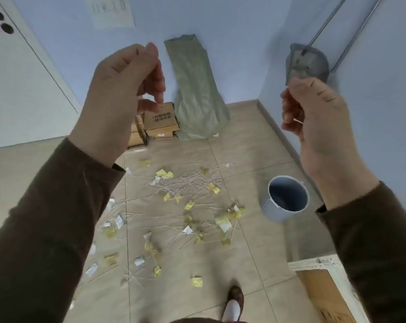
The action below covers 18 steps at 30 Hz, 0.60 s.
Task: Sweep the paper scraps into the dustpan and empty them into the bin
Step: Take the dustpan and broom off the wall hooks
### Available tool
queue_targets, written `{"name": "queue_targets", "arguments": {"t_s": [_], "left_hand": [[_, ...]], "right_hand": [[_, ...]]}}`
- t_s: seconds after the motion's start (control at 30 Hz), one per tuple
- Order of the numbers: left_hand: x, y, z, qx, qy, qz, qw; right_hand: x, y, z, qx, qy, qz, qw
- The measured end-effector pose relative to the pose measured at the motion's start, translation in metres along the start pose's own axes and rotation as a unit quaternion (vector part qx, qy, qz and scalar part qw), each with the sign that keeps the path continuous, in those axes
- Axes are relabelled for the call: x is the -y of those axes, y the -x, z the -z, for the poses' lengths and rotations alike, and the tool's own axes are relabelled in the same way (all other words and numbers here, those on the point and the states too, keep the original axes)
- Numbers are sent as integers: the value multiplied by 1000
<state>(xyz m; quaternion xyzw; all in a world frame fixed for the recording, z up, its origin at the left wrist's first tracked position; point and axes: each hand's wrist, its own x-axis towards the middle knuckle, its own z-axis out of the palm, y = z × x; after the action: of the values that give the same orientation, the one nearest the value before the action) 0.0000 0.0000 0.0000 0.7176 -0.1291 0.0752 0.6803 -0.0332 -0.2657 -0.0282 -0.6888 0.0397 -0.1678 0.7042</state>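
Yellow and white paper scraps (188, 205) lie scattered with thin pale sticks over the tiled floor in front of me. A grey bin (268, 206) stands open on the floor to the right of them. A grey dustpan (307, 64) on a long metal handle leans in the wall corner. My right hand (314, 122) is raised just below the dustpan, fingers curled; a thin pale sliver shows at its fingers, and I cannot tell if it is held. My left hand (122, 96) is raised at the left, fingers curled toward the thumb, with nothing visible in it.
A green sack (197, 96) leans on the back wall beside stacked cardboard boxes (160, 122). A second metal rod (356, 36) leans in the corner. A door (17, 89) is at the left. An open box (323, 292) sits at bottom right. My foot (234, 301) stands near the scraps.
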Motion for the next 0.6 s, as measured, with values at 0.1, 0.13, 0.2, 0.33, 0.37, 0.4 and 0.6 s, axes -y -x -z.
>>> {"name": "queue_targets", "arguments": {"t_s": [0.1,0.13,0.2,0.33,0.37,0.4,0.6], "left_hand": [[15,-16,-59,4,-10,31,999],[22,-21,-77,16,-10,47,999],[34,-31,-106,25,-7,60,998],[53,-55,-144,34,-9,82,996],[59,-62,-151,35,-9,86,996],[64,-70,-157,38,-11,92,995],[103,-121,-184,46,4,121,992]], "right_hand": [[-11,-24,46,-9,39,-30,999],[-16,-31,59,-11,47,-51,998],[-27,-46,82,-15,52,-63,997],[-45,-77,110,-23,55,-86,995],[-50,-85,114,-24,57,-90,994],[-55,-93,117,-26,61,-95,993],[-80,-146,130,-34,74,-114,990]]}}
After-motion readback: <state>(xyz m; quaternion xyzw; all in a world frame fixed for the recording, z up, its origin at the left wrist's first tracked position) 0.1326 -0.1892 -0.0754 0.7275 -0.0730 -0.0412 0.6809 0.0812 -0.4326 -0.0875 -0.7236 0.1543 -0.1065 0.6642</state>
